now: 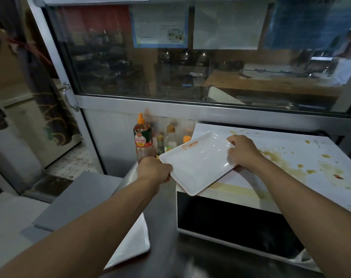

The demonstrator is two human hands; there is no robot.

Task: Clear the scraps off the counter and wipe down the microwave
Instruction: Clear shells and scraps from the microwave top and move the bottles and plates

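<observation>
Microwave (240, 215) sits at four o'clock from the middle of my view, dark door toward me, and over its white top (290, 155) brownish sauce smears and spatter run out toward three o'clock, with a small red fleck near the far right edge. Over its left corner I hold a white rectangular tray (196, 163), tilted: my left hand (153, 170) pinches the corner at nine o'clock, and my right hand (243, 152) curls its fingers over the opposite rim. I judge the best move is to keep it level and carry it clear toward another white tray (130, 243) at seven o'clock, avoiding the sauce bottles (143, 140) just beyond at eleven. Wiping should wait until the top is bare.
</observation>
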